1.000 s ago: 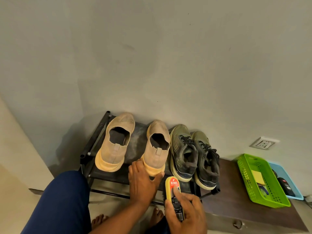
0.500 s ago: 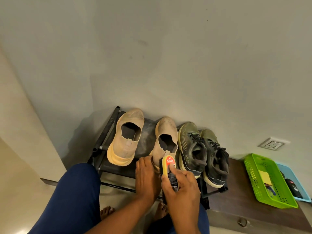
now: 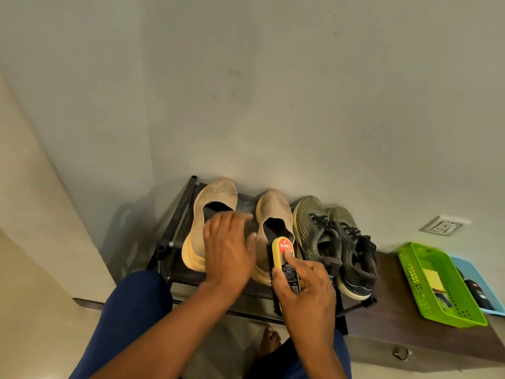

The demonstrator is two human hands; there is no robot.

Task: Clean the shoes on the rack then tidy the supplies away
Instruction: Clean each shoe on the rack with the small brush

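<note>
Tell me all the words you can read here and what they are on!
"KIWI": white letters on the red label at the top of the yellow shoe brush that the right hand grips.
Dark label lower on the brush: small print, too blurred to read.
Olive-green lace-up sneaker: a mark on its side, too small to read.
Black item in the blue plastic tray: red spot, unreadable.

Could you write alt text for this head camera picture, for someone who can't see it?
A person's right hand holds a shoe brush against a beige shoe on a black rack, while the left hand hovers open. Green sneakers sit alongside.
</note>
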